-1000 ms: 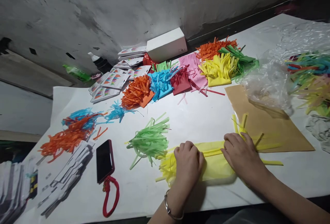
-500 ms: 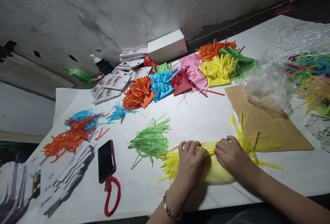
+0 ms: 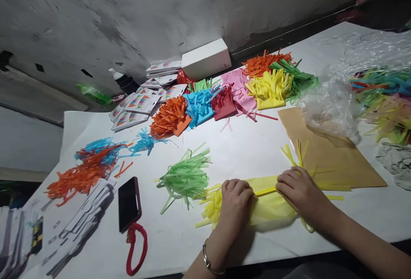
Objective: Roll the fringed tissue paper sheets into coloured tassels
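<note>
Paper (image 3: 272, 215), yellow and fringed, lying on the surface (image 3: 250, 146), clamped along a rolled fold (image 3: 266, 192) in the grip of left hand (image 3: 236, 204) and right hand (image 3: 300, 191), just beside green fringe (image 3: 186, 175).

The left hand (image 3: 236, 202) and right hand (image 3: 300, 191) hide the stretches of yellow tissue paper (image 3: 272, 212) beneath them; both forearms run out of frame. Clear plastic (image 3: 330, 108) covers part of the brown sheet (image 3: 324, 155). The right edge cuts off the multicoloured strips (image 3: 382, 86). Far left, the white paper stack (image 3: 16, 236) is cropped and blurred. The white box's (image 3: 205, 58) print is illegibly small.
</note>
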`<state>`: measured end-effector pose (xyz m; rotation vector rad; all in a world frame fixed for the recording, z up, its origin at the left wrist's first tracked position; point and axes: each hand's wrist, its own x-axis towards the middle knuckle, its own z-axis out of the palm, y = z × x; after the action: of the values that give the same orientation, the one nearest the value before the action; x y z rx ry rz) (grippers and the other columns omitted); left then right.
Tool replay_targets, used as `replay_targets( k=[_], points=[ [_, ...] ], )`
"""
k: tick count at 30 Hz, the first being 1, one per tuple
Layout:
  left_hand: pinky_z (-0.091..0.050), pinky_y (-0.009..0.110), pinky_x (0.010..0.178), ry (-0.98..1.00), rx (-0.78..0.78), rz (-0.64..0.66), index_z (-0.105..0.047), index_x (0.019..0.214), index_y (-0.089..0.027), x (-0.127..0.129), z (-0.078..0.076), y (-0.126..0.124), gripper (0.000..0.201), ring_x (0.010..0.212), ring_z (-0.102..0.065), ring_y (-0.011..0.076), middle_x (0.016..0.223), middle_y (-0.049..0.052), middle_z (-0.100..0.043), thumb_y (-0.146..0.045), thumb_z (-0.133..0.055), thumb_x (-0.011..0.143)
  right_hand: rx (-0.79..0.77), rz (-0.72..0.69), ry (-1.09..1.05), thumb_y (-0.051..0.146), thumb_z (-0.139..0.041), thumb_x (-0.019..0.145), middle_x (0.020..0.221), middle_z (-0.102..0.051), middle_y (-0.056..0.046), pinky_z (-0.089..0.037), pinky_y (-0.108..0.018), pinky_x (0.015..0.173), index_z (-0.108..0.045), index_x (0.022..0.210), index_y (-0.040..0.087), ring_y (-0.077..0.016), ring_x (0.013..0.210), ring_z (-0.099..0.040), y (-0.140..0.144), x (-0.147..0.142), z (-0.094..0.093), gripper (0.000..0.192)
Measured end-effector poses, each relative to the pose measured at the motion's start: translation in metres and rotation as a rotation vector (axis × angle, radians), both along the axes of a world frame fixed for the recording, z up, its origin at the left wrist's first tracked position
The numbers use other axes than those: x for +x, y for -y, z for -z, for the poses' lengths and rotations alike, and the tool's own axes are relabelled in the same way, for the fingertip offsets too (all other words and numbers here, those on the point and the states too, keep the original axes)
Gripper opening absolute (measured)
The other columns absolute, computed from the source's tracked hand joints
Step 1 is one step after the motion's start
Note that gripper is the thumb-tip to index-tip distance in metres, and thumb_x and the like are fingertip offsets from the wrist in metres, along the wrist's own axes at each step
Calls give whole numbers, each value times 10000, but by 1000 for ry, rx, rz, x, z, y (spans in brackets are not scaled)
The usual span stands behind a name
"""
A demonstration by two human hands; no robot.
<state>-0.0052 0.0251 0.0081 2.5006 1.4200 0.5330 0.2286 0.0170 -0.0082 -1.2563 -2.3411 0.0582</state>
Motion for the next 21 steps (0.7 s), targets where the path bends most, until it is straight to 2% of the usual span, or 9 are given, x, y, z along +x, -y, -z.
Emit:
replay_targets(
  k=[3,12,14,17,21],
  points=[
    [-406,427,904,-33,-47,-30,-657,835,-227,5,-6,1,146,927,-585,214,959,21,-720,-112,-622,919,-33,52,15,54,-486,944,906,-653,-40,-313,-439,1043,-644,858,200,-213,923,-570,1,2,-3,232],
    [-407,555,926,-210,-82,-116,-640,815,-189,22,-14,-5,128,932,-572,279,965,83,-673,-80,-594,863,-114,201,85,135,-597,821,760,-586,-38,-308,-416,818,-571,707,203,-235,776,-517,-14,-16,-4,135],
    [-379,558,997,-236,-67,-50,-652,848,-204,22,-16,-4,174,968,-576,266,995,60,-677,-35,-609,844,-130,198,74,129,-603,823,760,-591,-29,-303,-407,806,-574,716,206,-229,769,-517,-16,-16,-4,136],
    [-302,568,1098,-329,1,127,-655,836,-218,22,-19,-2,220,969,-576,246,946,28,-671,-3,-608,847,-143,158,43,81,-602,834,792,-610,-10,-307,-397,838,-594,771,209,-210,780,-528,-15,-15,-4,142],
    [-315,525,1102,-388,90,267,-648,746,-213,27,-17,-9,259,875,-564,227,834,25,-651,-21,-567,899,-120,74,13,20,-610,826,851,-649,-10,-298,-425,964,-620,788,211,-213,861,-552,-10,-17,-4,195]
  ],
)
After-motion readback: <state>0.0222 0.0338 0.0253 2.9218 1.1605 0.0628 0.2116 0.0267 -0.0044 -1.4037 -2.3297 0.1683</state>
